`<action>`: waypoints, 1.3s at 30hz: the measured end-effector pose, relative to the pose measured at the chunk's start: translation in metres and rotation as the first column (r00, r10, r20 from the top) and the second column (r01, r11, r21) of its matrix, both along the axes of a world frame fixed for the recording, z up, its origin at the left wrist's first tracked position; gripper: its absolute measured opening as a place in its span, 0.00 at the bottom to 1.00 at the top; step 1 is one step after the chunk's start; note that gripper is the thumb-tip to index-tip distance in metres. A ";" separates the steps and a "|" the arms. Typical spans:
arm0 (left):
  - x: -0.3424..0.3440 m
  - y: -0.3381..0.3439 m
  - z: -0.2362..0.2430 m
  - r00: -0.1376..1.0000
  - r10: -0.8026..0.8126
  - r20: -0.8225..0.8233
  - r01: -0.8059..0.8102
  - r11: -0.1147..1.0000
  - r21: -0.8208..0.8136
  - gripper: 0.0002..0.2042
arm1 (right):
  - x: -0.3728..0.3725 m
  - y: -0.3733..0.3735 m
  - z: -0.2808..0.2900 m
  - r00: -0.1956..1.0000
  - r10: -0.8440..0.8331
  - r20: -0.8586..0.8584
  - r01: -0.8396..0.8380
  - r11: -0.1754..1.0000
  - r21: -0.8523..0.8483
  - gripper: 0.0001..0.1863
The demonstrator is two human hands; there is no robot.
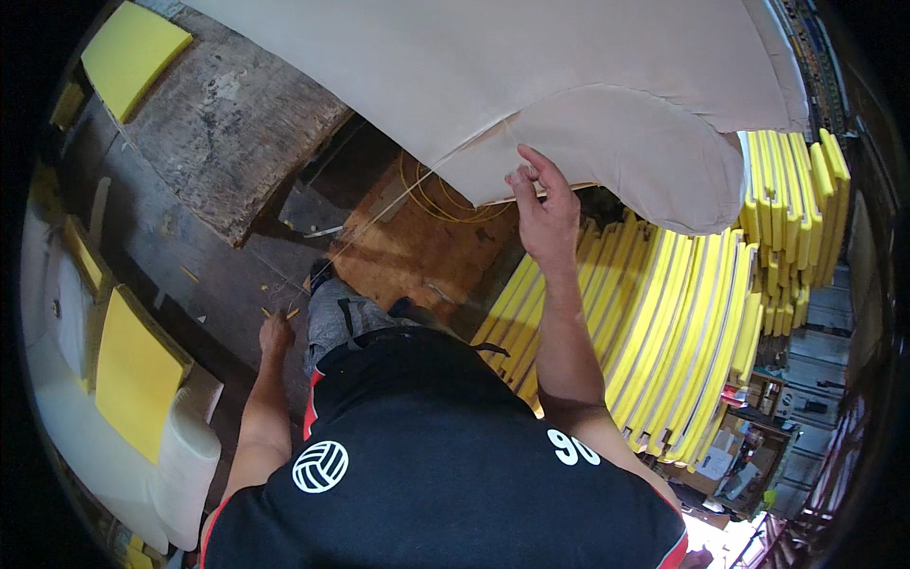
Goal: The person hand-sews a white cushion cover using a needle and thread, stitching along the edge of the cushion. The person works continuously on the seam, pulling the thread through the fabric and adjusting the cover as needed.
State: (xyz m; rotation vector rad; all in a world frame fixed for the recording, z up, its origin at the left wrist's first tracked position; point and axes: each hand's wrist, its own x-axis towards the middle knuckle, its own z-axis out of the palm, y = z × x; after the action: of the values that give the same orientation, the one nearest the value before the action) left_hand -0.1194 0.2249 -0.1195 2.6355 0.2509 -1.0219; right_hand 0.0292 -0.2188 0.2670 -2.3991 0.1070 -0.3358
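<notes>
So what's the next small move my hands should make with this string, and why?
I'd probably straighten the loose strands by your left hand before pulling: they look tangled, and the string slants from the pale fabric down toward that side. Your right hand is up near the fabric; I can't tell whether it grips the string.
</notes>
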 end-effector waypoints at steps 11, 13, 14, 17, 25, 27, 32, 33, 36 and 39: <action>-0.177 0.183 -0.010 0.984 -0.075 -0.163 0.112 0.967 0.228 0.18 | 0.042 0.062 -0.054 0.973 -0.068 -0.222 0.231 0.384 0.894 0.21; -0.190 0.204 0.001 0.998 -0.031 -0.062 0.045 0.969 0.242 0.17 | 0.048 0.072 -0.047 0.974 -0.120 -0.194 0.213 0.179 0.961 0.21; -0.184 0.220 -0.002 1.000 -0.016 0.024 0.010 0.973 0.229 0.17 | 0.049 0.065 -0.054 0.969 -0.161 -0.188 0.223 0.242 0.944 0.20; -0.185 0.228 0.001 0.986 0.162 0.023 -0.162 0.949 0.272 0.17 | 0.056 0.061 -0.080 0.963 -0.201 -0.180 0.264 0.561 0.784 0.16; -0.106 0.249 -0.013 0.974 0.067 0.216 -0.113 0.972 0.207 0.21 | 0.078 0.017 -0.111 0.974 -0.148 0.170 0.177 0.969 -0.171 0.11; -0.075 0.236 -0.014 0.931 0.159 0.328 -0.206 0.972 0.114 0.17 | 0.082 0.021 -0.116 0.975 -0.169 0.143 0.190 0.971 -0.145 0.11; 0.078 0.124 0.098 0.898 0.157 0.411 -0.098 0.982 -0.161 0.11 | 0.063 0.018 -0.106 0.962 -0.261 0.081 0.268 0.959 -0.090 0.13; 0.094 0.104 0.123 0.865 0.091 0.493 -0.007 0.985 -0.171 0.10 | 0.058 0.011 -0.119 0.959 -0.276 0.069 0.280 0.959 -0.043 0.13; 0.129 0.044 0.198 0.774 -0.022 0.632 0.219 0.947 -0.235 0.11 | 0.031 0.016 -0.111 0.943 -0.311 0.117 0.328 0.928 -0.178 0.17; 0.150 -0.015 0.263 0.672 -0.209 0.710 0.475 0.858 -0.198 0.15 | 0.001 0.046 -0.047 0.973 -0.222 0.060 0.227 0.969 -0.098 0.21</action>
State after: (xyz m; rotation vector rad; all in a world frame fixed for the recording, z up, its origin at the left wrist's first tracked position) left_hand 0.0303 0.2103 0.1434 2.5262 -0.5858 -0.0971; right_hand 0.0301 -0.1726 0.2201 -2.4846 0.3488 -0.5153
